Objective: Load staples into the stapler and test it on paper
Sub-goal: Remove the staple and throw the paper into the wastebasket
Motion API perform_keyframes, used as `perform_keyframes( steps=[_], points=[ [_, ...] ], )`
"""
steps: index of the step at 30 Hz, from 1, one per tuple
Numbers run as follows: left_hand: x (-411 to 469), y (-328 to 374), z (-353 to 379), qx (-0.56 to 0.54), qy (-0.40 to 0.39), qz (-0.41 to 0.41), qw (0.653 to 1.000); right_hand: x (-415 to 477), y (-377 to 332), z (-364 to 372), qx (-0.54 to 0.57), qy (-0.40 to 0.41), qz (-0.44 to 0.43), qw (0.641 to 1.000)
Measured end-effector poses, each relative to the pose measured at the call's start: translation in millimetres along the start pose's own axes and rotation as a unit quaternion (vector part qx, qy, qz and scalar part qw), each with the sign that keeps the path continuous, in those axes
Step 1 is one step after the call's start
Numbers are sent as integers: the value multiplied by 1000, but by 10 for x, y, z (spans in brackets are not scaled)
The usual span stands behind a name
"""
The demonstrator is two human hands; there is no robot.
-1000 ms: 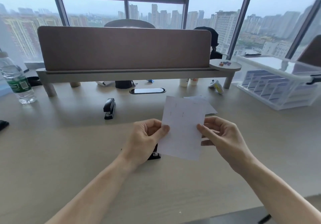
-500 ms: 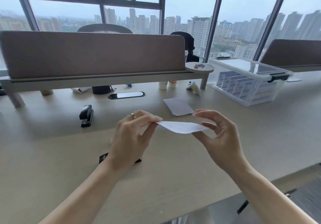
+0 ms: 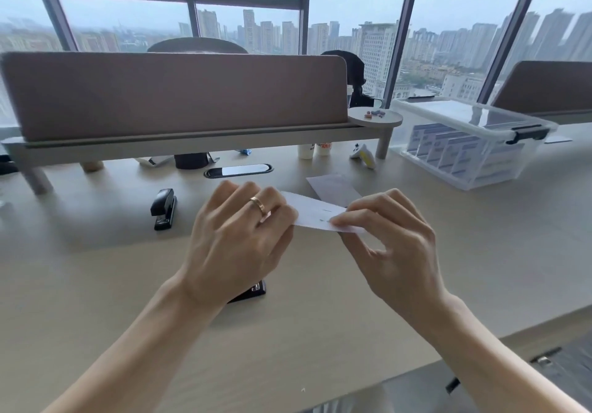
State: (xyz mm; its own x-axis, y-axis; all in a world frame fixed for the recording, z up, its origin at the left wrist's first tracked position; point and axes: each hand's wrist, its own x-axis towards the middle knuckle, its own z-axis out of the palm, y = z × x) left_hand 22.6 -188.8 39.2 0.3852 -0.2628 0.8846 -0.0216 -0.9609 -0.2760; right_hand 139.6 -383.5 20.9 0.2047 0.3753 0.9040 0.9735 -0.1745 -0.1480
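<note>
A small white slip of paper (image 3: 315,212) with staples in it is held nearly flat above the desk. My left hand (image 3: 238,239), wearing a ring, pinches its left end. My right hand (image 3: 389,246) pinches its right end, thumb and forefinger on a staple. A black stapler (image 3: 253,291) lies on the desk under my left hand, mostly hidden. A second black stapler (image 3: 164,209) lies farther back on the left. Another sheet of paper (image 3: 333,187) rests on the desk behind my hands.
A desk divider on a raised shelf (image 3: 179,98) runs across the back. A clear lidded storage box (image 3: 467,138) stands at the right. Small cups (image 3: 315,150) and a cable slot (image 3: 238,170) sit under the shelf. The desk's front edge (image 3: 480,345) runs at lower right.
The paper has gone from upright and facing me to nearly flat. My hands turned over with it, and my right fingers closed on its right end. The view swung right.
</note>
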Motion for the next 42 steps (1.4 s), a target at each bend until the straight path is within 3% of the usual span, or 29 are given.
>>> perform_keyframes(
  steps=[6,14,20,24,32,42],
  points=[
    [-1,14,25,-85,-5,-37,996,58,19,57,43,2,27,999],
    [34,57,-46,-24,13,17,999,71,17,31,42,14,10,999],
    [2,27,12,-190,-37,-110,975,40,11,6,55,-29,46,997],
    [12,72,11,-245,-43,-156,956,12,-44,2,54,-12,76,996],
    [2,136,-6,-172,3,-79,982,26,-101,-35,37,15,31,999],
    [-2,144,31,-157,7,-37,987,-49,-1,-81,35,7,10,999]
  ],
)
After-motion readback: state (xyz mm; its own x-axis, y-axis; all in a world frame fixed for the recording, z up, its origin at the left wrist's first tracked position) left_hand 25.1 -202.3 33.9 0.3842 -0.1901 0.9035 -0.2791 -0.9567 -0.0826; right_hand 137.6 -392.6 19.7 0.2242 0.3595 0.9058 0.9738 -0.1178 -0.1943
